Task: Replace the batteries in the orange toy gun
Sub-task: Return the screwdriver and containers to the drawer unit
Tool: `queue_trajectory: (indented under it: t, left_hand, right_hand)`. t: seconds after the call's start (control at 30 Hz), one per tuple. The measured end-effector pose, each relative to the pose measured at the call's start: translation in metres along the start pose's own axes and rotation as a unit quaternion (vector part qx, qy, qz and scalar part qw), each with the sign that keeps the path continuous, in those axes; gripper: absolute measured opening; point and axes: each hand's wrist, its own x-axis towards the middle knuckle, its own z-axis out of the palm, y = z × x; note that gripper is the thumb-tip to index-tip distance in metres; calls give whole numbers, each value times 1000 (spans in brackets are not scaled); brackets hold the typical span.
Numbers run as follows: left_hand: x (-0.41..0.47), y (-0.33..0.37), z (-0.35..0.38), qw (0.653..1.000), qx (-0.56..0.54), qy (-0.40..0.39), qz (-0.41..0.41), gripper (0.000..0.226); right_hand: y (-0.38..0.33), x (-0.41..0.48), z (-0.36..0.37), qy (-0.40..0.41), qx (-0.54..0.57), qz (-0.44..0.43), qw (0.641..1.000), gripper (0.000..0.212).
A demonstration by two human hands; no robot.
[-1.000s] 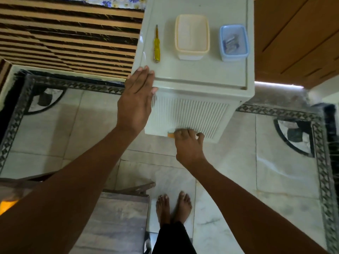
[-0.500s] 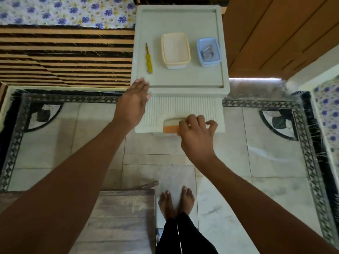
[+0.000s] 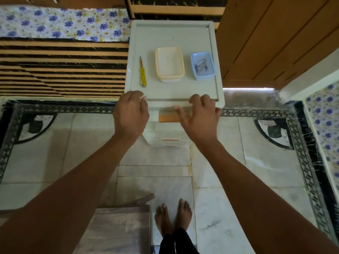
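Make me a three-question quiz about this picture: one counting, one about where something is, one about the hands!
1. How many plastic boxes stand on the white cabinet? A) one B) two C) four
2. Where does the yellow screwdriver lie? A) left of the cream box B) on the floor C) in a hand
3. What are the left hand and right hand doing? A) gripping the screwdriver B) lifting a box C) resting at the cabinet's front edge

Answers: 1 B, the cream box and the blue box are the only ones there. 2 A, it lies on the top beside that box. 3 C, both are at the front rim, and the tool lies untouched.
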Motion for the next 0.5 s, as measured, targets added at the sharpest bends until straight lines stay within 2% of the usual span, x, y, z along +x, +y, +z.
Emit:
queue_trajectory:
  t: [0.07,0.13,0.2,0.27,0.4,0.5]
  left_hand:
    - [16,18,2,999,-14,32,21,28]
    - [36,35,5,998,-52,25,2,27]
    - [61,52,11,994,-89,22,-56,22]
    - [83,66,16,988,-84,8,-132,22]
    - [110,78,29,960,-80,-69,-259,36]
    - [122,73,39,928,-164,-73,-328,25]
  right_hand:
    - [10,26,-8,60,82,38,994,46]
    - [17,53,-14,113,116,77,984,48]
    - [25,84,-16,92,110,137,980,55]
    - [33,111,-12,26,94,182,978,56]
    - [42,141,-7,-38,124,220,967,35]
    - [42,138,-7,-27,148,235,960,25]
